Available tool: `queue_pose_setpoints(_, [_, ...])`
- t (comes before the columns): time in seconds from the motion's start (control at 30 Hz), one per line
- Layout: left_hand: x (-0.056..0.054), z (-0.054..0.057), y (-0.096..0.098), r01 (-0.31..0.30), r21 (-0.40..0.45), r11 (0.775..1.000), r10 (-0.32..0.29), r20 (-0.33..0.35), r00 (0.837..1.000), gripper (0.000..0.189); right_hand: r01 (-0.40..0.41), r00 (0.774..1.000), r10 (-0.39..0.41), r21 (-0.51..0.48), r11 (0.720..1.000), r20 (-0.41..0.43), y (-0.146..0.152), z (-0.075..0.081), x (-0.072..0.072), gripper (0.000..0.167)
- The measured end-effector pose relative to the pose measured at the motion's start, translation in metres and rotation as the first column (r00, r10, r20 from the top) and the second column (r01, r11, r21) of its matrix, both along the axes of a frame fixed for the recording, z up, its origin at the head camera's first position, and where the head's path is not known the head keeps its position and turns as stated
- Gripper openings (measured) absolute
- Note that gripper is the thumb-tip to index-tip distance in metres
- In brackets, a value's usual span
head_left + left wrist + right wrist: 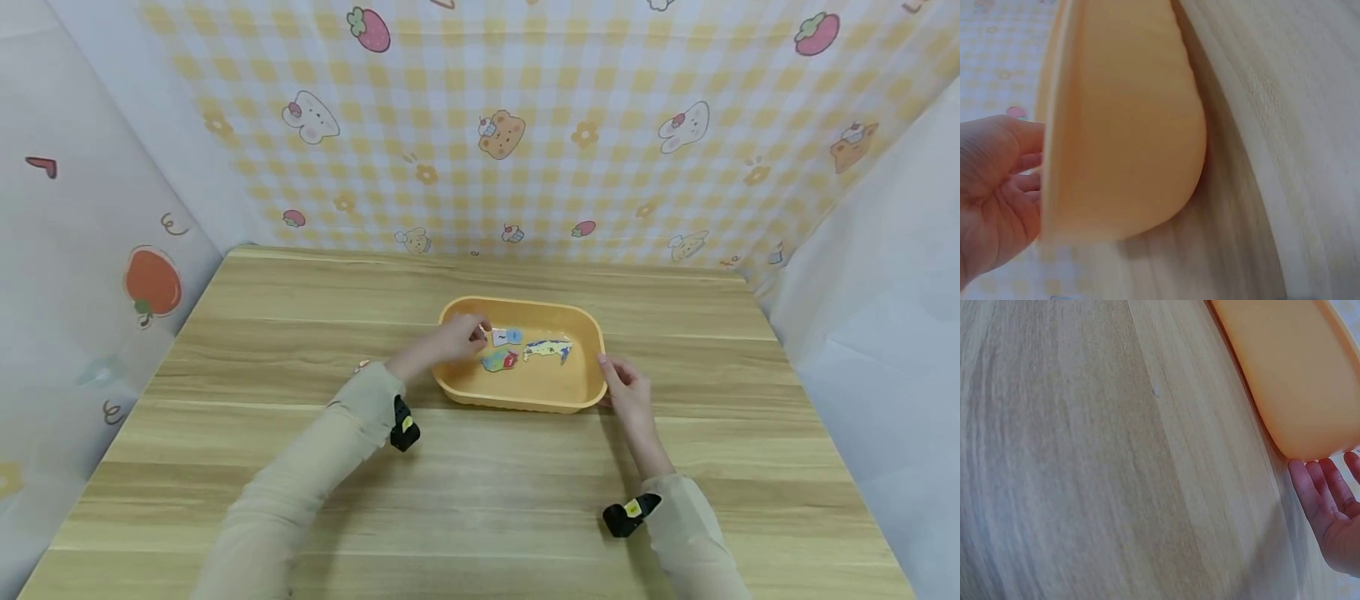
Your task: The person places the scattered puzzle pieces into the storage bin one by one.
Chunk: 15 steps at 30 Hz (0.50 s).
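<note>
Light and fairly stiff, by the look of it, that shallow orange plastic tray (551,389) on the table (480,492), and the rim should be the place to grab! The right hand (630,390) holds its right end, thumb at the rim, fingers against the outer wall. Over the left end reaches the left hand (459,337), fingers bent; whether they pinch anything, impossible to tell. Inside, probably thin and bendy, best lifted by an edge: a white-and-blue cutout (507,337), a green-and-red cutout (498,360), a jagged yellow-and-blue cutout (547,350) farther right.

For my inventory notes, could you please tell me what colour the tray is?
The tray is a plain yellow-orange; the head view shows it best.
</note>
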<state>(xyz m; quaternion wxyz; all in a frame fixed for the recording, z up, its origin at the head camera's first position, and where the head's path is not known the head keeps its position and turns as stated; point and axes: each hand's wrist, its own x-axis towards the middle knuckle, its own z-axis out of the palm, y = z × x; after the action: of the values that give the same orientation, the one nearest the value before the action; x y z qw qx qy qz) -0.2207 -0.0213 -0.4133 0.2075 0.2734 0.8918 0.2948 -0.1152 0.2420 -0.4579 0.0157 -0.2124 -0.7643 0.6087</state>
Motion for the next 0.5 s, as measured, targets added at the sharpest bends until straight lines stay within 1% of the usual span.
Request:
queue_pose_setpoints(0.07, [0.001,0.003,-0.008,-0.01,0.068,0.998,0.013,-0.041,0.999,0.026,0.007,1.0,-0.007,-0.006,1.0,0.003,0.0,0.0,0.0,0.053])
queue_pose_setpoints(0.17, [0.003,0.006,-0.022,-0.025,0.162,0.986,0.04,-0.092,0.995,0.025,0.002,1.0,-0.002,-0.017,1.0,0.004,-0.001,0.001,0.0,0.052])
queue_pose_setpoints(0.2, [0.004,0.006,-0.027,-0.036,0.189,0.981,0.056,-0.1,0.993,0.025,0.002,1.0,-0.002,-0.018,1.0,0.006,-0.001,0.001,0.0,0.052])
queue_pose_setpoints(0.3, [0.005,0.007,-0.044,-0.089,0.244,0.966,0.118,-0.107,0.987,0.026,-0.011,1.0,0.012,-0.015,1.0,0.008,-0.001,0.002,0.0,0.053])
queue_pose_setpoints(0.37, [0.006,0.006,-0.055,-0.137,0.272,0.952,0.168,-0.094,0.981,0.027,-0.015,1.0,0.015,-0.01,1.0,0.011,-0.001,0.002,0.0,0.054])
queue_pose_setpoints(0.43, [0.007,0.006,-0.066,-0.179,0.287,0.941,0.211,-0.085,0.974,0.028,-0.015,1.0,0.015,-0.008,1.0,0.013,-0.001,0.003,0.001,0.054])
queue_pose_setpoints(0.5, [0.008,0.005,-0.078,-0.205,0.286,0.936,0.235,-0.076,0.969,0.029,-0.013,1.0,0.013,-0.004,1.0,0.011,-0.001,0.003,0.001,0.054])
